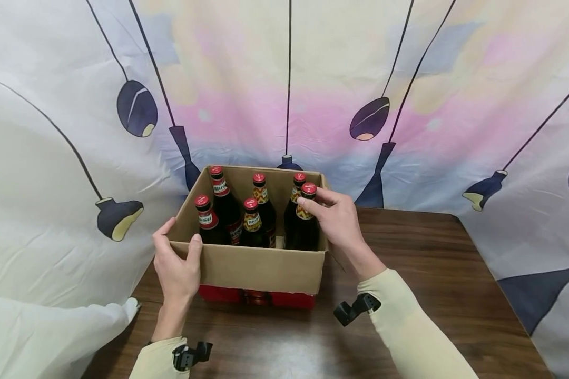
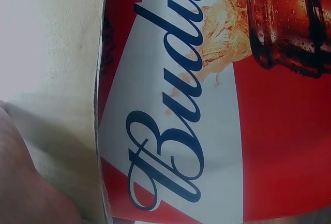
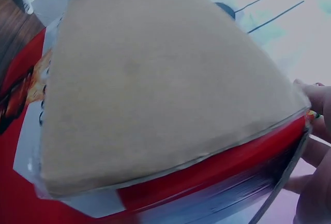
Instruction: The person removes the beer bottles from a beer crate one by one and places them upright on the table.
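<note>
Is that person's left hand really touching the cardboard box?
Touching. The head view shows the left hand gripping the near left corner of the cardboard box, with its thumb against the front.

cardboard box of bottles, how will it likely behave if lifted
The cardboard box is probably heavy, since six capped bottles show inside. They may shift or clink, as gaps show between some. The front flap would likely bend, being thin cardboard folded outward.
</note>
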Motion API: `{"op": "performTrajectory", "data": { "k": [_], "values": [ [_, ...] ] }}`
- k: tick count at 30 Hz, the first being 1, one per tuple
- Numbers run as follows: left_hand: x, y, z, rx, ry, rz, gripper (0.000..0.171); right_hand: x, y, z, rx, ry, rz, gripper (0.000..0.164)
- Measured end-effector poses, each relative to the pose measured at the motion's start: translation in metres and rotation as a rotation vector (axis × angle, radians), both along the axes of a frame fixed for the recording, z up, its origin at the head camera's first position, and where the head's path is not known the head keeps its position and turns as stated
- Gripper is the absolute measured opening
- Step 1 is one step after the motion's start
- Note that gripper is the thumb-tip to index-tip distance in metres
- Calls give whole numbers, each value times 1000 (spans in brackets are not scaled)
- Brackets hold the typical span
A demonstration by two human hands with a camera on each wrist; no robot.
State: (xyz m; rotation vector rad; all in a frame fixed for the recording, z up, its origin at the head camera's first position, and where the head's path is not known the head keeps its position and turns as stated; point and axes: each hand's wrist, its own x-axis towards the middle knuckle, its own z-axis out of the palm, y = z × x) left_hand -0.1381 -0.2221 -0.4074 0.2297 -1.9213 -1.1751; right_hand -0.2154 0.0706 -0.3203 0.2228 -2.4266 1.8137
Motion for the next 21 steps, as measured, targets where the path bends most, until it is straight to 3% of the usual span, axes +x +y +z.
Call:
{"op": "performTrajectory", "data": {
  "k": [13,21],
  "values": [
    [1,-1,-1,-2,3,-7,61,-2,3,28,-97,44,54,41],
    [0,-2,-2,-10,12,-6,61,-7,3,57,-216,18,90,39]
  ]
}}
